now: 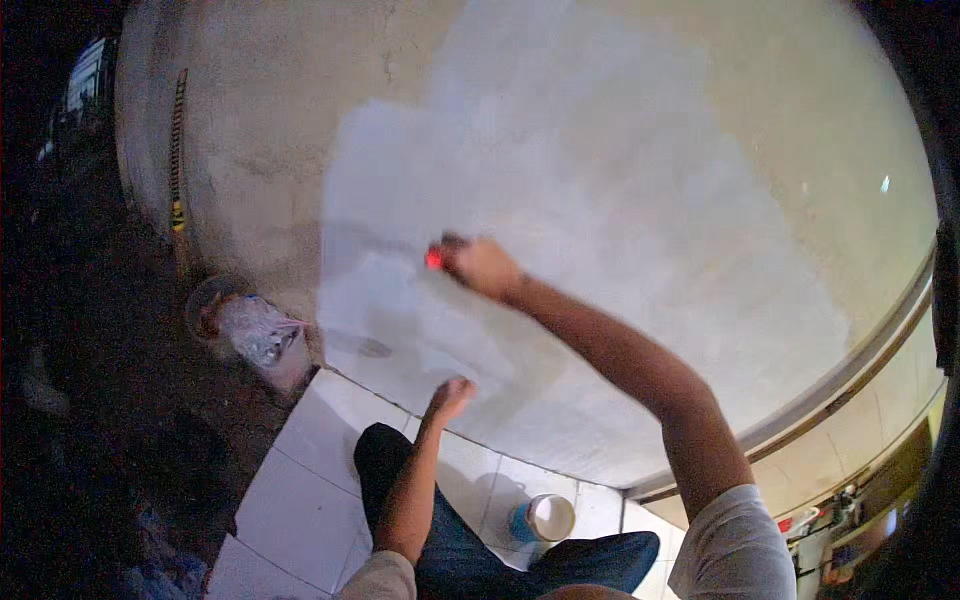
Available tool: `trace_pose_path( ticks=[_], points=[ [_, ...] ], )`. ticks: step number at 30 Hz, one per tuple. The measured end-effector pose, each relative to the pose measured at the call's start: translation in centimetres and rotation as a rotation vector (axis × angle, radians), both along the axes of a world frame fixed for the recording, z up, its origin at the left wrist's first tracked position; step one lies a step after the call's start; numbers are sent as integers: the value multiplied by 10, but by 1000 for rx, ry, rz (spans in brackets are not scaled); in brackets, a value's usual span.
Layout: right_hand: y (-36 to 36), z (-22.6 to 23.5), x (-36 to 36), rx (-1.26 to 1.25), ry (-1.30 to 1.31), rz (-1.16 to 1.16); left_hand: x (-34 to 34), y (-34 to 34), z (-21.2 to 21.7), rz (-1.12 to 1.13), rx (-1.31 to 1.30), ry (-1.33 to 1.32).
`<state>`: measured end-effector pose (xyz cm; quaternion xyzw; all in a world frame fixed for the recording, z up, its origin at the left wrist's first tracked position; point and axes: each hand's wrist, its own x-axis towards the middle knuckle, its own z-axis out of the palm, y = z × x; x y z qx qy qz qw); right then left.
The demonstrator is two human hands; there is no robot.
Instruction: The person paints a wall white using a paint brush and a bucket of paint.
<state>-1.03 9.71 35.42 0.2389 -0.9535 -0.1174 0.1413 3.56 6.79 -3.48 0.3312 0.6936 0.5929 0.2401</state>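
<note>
My right hand (485, 268) is raised in front of the wall (560, 180), fingers closed round a small tool with a bright red end (434, 258) and a dark part. Blur and the hand hide the tool's kind. A large patch of the wall is whitish, against beige around it. Lower down, my left hand (452, 398) is near the foot of the wall, its fingers curled in and nothing visible in them. Between my bent legs, on the white tiles (310, 430), stands a small blue bucket (545, 518) with a pale interior.
Left of the tiled ledge, a clear plastic bag (262, 332) lies by a round container (207, 300) on dark ground. A striped yellow-and-black strip (178, 150) runs up the wall's left side. Assorted items (835, 520) are at the lower right.
</note>
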Motion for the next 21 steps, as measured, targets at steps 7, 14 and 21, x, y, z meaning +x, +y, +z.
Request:
trace_pose_path(
  ticks=[7, 14, 21],
  points=[
    [79, -121, 216, -602, -15, -329, 70, -25, 13, -896, -525, -156],
    [159, -294, 460, -913, 114, -1302, 39, -2, -30, -598, -396, 100],
    [151, -448, 589, -1206, 414, -1660, 76, 13, 12, -640, -493, 81]
  ],
)
